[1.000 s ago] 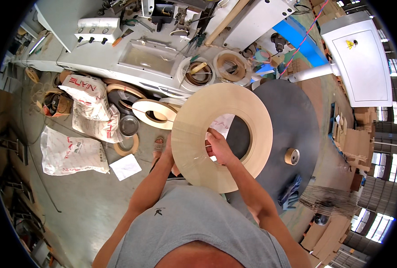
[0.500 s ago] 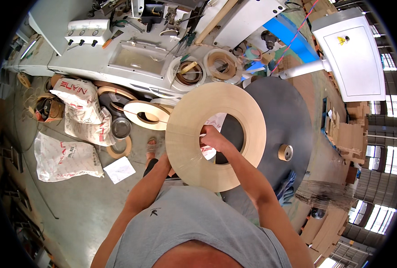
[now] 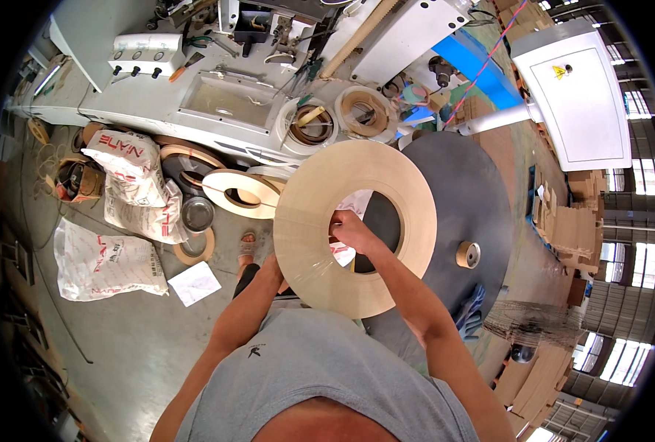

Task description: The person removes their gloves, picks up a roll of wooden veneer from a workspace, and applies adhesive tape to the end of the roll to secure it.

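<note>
Curling over the inner rim, the right hand [image 3: 351, 230] has its fingers pressed onto the big pale coil of edge banding [image 3: 320, 221], gripping at its central hole. Only part of the left hand [image 3: 272, 267] shows under the coil's outer edge; its fingers are hidden, so I cannot tell their state. Held between both hands, the coil overlaps the dark round turntable [image 3: 460, 214].

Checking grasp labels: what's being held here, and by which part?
Large beige tape roll: right hand grips the inner rim of its centre hole, left hand supports the outer edge from below.
</note>
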{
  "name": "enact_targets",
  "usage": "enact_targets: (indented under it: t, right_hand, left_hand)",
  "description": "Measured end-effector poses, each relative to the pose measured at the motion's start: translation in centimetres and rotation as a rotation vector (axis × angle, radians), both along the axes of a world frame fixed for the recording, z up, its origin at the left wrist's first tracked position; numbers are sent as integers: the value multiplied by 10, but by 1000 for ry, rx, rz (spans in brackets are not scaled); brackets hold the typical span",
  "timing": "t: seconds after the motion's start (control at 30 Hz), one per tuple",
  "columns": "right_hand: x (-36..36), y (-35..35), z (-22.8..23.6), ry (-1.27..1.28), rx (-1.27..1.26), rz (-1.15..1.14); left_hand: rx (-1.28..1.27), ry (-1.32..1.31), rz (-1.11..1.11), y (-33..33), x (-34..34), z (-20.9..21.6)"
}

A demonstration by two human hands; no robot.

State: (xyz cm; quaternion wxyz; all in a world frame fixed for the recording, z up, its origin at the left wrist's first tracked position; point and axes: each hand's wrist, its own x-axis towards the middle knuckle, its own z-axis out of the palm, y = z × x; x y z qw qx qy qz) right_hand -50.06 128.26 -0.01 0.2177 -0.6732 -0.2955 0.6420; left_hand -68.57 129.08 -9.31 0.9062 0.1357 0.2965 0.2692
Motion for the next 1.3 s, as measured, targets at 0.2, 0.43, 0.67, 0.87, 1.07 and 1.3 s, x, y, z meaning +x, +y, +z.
enact_targets:
  t: [0.2, 0.43, 0.67, 0.87, 1.07, 1.3]
  right_hand:
    - [6, 12, 12, -380, 182, 330]
    - [19, 22, 56, -464, 121, 410]
    - [14, 30, 62, -344, 55, 392]
    - [-2, 32, 84, -443, 19, 336]
    - [4, 31, 84, -409, 58, 391]
    - [4, 34, 99, -332, 120, 461]
  left_hand:
    - [64, 88, -10, -5, -10, -7]
    - [-496, -112, 78, 33, -56, 31]
    - [408, 479, 227, 39, -68, 103]
    - [1659, 865, 23, 2, -19, 129]
    - [1631, 1047, -43, 2, 6, 127]
    - [1630, 876, -57, 18, 5, 127]
